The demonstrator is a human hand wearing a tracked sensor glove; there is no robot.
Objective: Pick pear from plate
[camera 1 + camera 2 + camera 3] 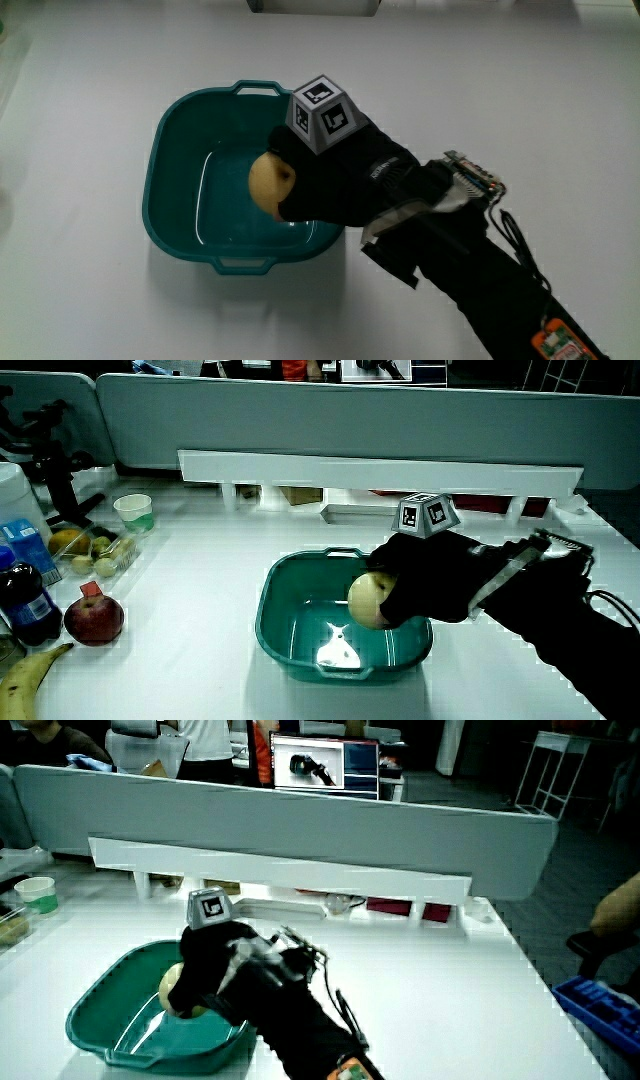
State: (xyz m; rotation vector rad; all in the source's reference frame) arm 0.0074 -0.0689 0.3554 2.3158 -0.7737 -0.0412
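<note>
One hands (335,170) grips pear (268,184).

A red apple (94,620) sits on the white counter (200,590), and a yellow banana (27,678) lies just beside it, nearer to the person. A dark bottle (25,602) stands next to the apple, close to a clear box of small fruit (95,552). A small paper cup (134,512) stands near the low partition (300,420).
</note>
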